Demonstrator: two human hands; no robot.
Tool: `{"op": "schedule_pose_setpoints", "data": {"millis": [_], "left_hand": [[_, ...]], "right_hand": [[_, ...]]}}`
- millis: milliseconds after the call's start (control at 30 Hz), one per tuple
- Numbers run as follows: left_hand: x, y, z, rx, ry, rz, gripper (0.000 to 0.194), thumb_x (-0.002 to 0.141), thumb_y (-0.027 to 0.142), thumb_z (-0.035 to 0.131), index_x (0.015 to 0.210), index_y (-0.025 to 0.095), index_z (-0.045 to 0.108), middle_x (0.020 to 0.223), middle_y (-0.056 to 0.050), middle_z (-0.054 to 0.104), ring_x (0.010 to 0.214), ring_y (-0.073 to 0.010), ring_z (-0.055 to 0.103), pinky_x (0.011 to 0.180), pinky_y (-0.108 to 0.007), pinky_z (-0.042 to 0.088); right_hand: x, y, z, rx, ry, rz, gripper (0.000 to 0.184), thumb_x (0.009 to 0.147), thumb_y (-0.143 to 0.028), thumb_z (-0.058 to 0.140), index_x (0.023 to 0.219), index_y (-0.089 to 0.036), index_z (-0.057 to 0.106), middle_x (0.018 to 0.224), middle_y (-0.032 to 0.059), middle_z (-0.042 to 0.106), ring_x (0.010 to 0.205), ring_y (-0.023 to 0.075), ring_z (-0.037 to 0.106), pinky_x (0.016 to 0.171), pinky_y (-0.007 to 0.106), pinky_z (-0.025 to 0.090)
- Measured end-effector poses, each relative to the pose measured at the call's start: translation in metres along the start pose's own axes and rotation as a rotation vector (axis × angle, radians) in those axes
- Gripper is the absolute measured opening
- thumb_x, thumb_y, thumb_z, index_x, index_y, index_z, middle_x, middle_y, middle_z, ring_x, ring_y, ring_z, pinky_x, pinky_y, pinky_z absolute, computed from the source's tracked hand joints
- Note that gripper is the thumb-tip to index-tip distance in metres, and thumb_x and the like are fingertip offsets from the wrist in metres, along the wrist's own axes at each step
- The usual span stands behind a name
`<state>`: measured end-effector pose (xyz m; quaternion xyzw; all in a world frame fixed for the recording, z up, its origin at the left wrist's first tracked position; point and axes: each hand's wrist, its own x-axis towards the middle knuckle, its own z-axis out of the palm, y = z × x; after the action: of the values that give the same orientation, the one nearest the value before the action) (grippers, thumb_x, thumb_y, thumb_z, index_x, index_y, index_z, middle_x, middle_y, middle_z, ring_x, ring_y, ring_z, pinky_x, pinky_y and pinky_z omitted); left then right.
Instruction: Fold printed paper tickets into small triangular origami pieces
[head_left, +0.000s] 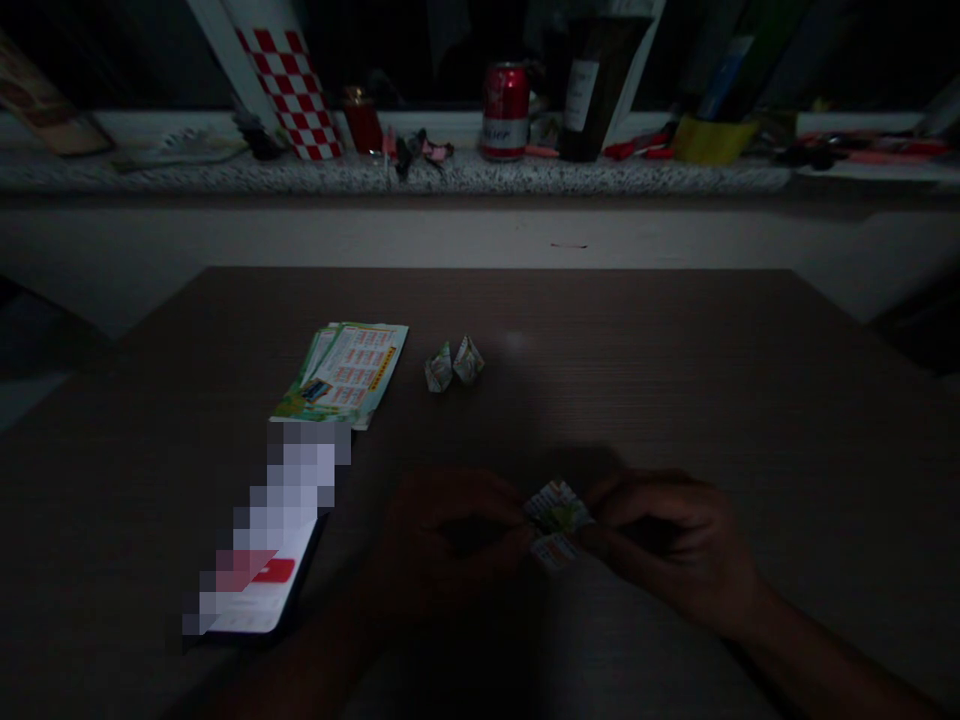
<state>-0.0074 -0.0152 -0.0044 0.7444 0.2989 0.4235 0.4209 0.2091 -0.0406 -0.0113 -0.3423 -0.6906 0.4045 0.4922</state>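
A small folded piece of printed paper (559, 515), green, white and orange, is held up between my two hands over the dark wooden table. My left hand (450, 535) pinches its left side between thumb and fingertips. On the right side, my right hand (667, 535) grips it in the same way. Two small folded paper pieces (454, 364) stand side by side farther back. To their left lies a stack of printed calendar sheets (349, 370). The room is dim, and the finer folds of the held paper are hard to make out.
A phone with a lit, partly blurred screen (281, 545) lies left of my left hand. Along the granite windowsill (457, 178) behind the table (675, 350) stand a red can (505, 112), a red-and-white checkered container (292, 95), a dark pot (600, 90) and small clutter.
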Motion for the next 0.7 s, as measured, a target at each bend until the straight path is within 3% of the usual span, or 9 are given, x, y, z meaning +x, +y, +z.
{"op": "schedule_pose_setpoints", "data": {"millis": [167,300,467,700], "left_hand": [[-0.0044,-0.0039,0.0034,-0.045,0.037,-0.290,0.016,0.067,0.018,0.076,0.080,0.017,0.067,0.076,-0.002,0.071,0.069,-0.0145,0.066,0.063,-0.022,0.052],[0.0013,-0.0041,0.0030,-0.192,-0.075,-0.489,0.028,0.068,0.024,0.078,0.094,0.018,0.070,0.085,-0.003,0.072,0.077,-0.0166,0.066,0.067,-0.025,0.052],[0.0039,-0.0049,0.0032,-0.204,-0.202,-0.403,0.013,0.080,0.026,0.069,0.090,0.019,0.074,0.082,-0.002,0.069,0.073,-0.0127,0.062,0.063,-0.020,0.046],[0.0006,-0.0067,0.0055,-0.216,-0.190,-0.397,0.013,0.083,0.026,0.066,0.083,0.016,0.073,0.077,-0.002,0.066,0.069,-0.0115,0.060,0.059,-0.019,0.043]], "right_hand": [[-0.0013,-0.0014,0.0016,-0.084,-0.022,-0.016,0.014,0.077,-0.004,0.066,0.076,-0.017,0.067,0.073,0.0034,0.072,0.064,0.0128,0.068,0.057,0.022,0.053],[-0.0026,-0.0004,0.0038,-0.125,-0.083,-0.032,0.014,0.077,-0.003,0.066,0.077,-0.017,0.066,0.072,0.0040,0.072,0.061,0.0125,0.067,0.054,0.022,0.052],[-0.0037,0.0016,0.0048,-0.140,-0.122,-0.061,0.014,0.076,-0.003,0.066,0.079,-0.017,0.065,0.075,0.0058,0.073,0.064,0.0137,0.068,0.056,0.022,0.052],[-0.0037,0.0004,0.0049,-0.162,-0.141,-0.075,0.013,0.075,-0.003,0.065,0.076,-0.016,0.063,0.071,0.0052,0.071,0.058,0.0114,0.065,0.052,0.021,0.049]]}}
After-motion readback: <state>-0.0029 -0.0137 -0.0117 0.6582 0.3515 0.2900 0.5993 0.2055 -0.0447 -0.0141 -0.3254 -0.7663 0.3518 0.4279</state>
